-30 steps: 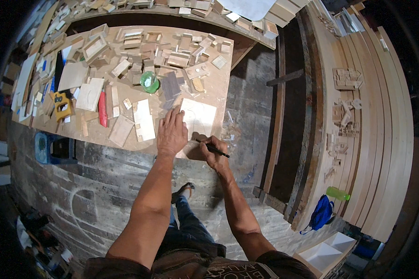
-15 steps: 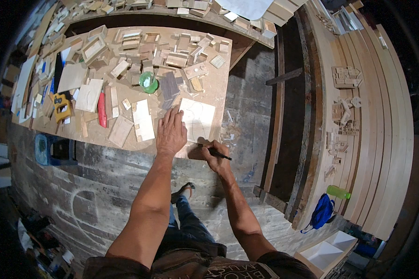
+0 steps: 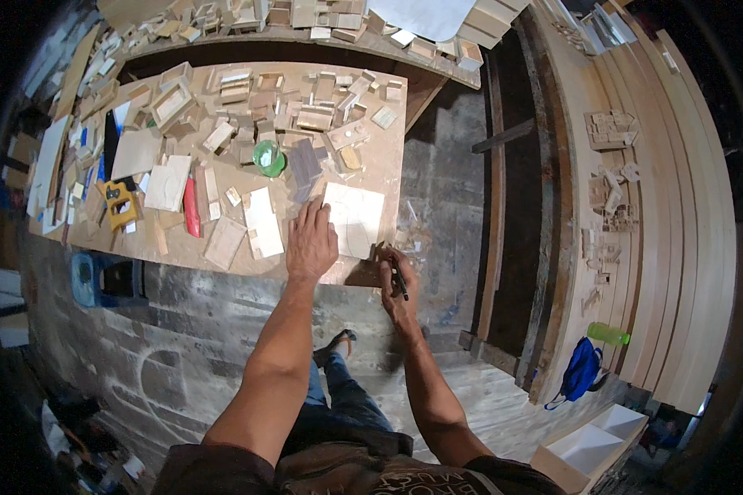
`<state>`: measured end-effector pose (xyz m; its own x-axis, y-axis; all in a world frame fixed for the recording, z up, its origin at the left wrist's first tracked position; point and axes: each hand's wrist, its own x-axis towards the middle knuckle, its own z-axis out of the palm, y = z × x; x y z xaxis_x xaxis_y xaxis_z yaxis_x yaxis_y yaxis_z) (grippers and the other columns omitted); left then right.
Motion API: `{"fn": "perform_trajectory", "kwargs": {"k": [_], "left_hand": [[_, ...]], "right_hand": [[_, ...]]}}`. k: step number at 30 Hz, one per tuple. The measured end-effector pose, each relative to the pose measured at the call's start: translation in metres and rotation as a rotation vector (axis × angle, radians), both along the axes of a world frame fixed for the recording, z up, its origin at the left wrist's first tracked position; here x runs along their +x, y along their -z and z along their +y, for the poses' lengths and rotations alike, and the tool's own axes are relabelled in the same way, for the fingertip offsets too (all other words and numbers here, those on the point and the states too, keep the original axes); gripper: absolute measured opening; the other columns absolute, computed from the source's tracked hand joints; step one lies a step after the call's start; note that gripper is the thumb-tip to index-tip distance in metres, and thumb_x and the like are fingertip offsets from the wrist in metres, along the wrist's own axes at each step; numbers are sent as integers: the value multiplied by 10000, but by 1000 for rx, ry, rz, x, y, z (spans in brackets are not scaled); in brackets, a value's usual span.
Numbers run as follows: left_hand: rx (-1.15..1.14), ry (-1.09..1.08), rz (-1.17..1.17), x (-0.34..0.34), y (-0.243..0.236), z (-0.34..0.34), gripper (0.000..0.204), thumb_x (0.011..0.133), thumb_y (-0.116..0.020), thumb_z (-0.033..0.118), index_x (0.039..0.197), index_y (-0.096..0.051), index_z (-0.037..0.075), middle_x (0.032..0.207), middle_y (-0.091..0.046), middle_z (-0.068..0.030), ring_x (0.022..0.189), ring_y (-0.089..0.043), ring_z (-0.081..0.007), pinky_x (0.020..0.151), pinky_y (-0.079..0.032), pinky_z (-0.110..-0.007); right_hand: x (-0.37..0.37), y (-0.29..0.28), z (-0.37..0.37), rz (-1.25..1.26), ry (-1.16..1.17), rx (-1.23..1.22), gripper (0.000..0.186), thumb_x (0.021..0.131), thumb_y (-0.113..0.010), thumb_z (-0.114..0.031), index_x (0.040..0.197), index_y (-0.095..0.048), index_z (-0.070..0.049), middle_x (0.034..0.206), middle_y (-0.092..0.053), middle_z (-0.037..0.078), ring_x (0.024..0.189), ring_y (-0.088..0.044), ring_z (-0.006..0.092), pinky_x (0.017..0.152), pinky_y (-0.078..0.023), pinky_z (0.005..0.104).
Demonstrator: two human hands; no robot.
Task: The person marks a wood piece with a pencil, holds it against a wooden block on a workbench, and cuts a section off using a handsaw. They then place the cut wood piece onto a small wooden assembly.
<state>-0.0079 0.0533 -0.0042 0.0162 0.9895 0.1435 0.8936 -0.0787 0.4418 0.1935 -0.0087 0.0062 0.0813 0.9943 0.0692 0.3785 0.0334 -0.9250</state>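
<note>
Tabletop (image 3: 388,157): unclenched left hand (image 3: 312,245) steadies pale board (image 3: 357,216); right hand (image 3: 394,289), grasping pen (image 3: 402,283), shifts to its lower-right corner, marking apparently paused.

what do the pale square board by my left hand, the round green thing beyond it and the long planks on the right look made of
Square board: probably bare wood or plywood; pale and matt, grain unclear. Round green thing: glossy plastic or possibly glass; it looks see-through. Long planks: seemingly unvarnished wood; pale tan, without shine.
</note>
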Motion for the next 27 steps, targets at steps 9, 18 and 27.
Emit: {"fn": "perform_trajectory", "kwargs": {"k": [9, 18, 27], "left_hand": [[81, 2, -86, -5, 4, -1, 400, 922, -582, 186, 1257, -519, -24, 1358, -492, -235, 1299, -457, -419, 1081, -367, -536], [93, 59, -248, -12, -3, -1, 427, 918, -621, 153, 1279, -508, -44, 1366, -484, -253, 1321, -438, -436, 1100, -359, -545], [-69, 151, -356, -16, -8, -26, 662, 839, -704, 51, 1406, -385, -72, 1433, -429, -324, 1357, -384, -493, 1157, -320, -551]], "right_hand": [[-18, 9, 22, -78, -45, -80, 436, 933, -627, -24, 1354, -522, 6, 1252, -653, 135, 1166, -638, 237, 1018, -486, 351], [-14, 19, 6, -18, -51, -72, 628, 832, -696, -45, 1424, -496, -107, 1310, -584, 133, 1227, -571, 234, 1063, -442, 354], [-20, 15, -2, -44, 25, 19, 650, 812, -645, 35, 1428, -496, -109, 1313, -603, 180, 1256, -568, 311, 1052, -443, 382]]}}
